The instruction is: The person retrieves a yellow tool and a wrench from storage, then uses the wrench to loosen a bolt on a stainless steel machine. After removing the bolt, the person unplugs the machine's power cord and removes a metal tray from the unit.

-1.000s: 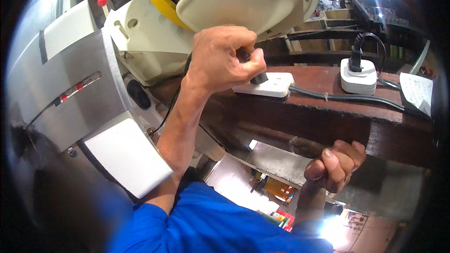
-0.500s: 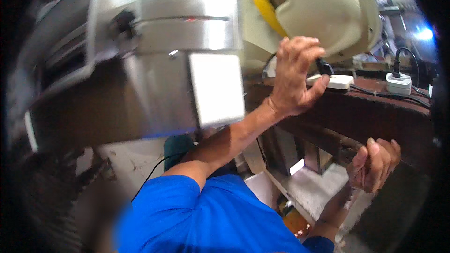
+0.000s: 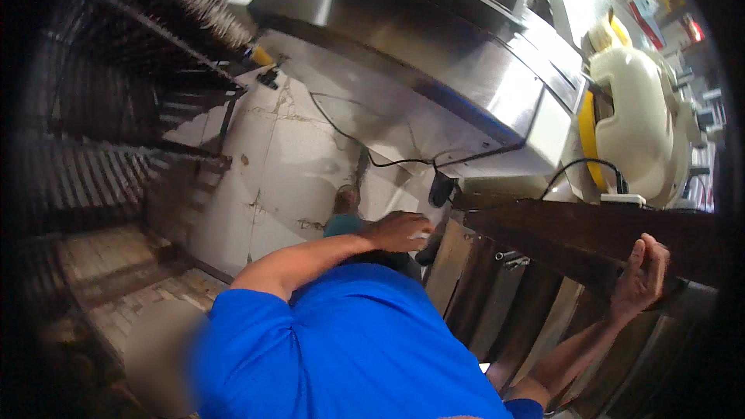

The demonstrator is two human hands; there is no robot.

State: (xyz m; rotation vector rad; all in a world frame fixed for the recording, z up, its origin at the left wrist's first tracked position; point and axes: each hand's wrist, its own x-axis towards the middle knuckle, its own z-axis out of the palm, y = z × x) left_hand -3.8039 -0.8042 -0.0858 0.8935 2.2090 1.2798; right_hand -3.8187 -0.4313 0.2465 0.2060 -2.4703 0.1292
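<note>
Low in front of my body, my left hand [image 3: 400,231] has its fingers curled, with a small pale spot at the fingertips that I cannot make out. Just above it, a black block [image 3: 442,187] hangs on a thin black cable. On the right, my right hand [image 3: 642,273] is raised against the dark wooden beam [image 3: 574,231], fingers loosely bent and a little apart, with nothing seen in them. A black plug [image 3: 621,183] stands in the white power strip [image 3: 623,199] on the beam, its cable arching left.
A stainless steel machine [image 3: 388,46] spans the top. Beside it stands a cream moulded machine body [image 3: 638,97] with a yellow strip. Dark metal racks [image 3: 101,85] rise at left above pale floor tiles [image 3: 264,163]. Wooden slats [image 3: 504,302] lie below the beam.
My left hand has left the plug at the power strip and dropped down in front of my body. The view has swung, showing more floor at left. My right hand stays by the beam.
</note>
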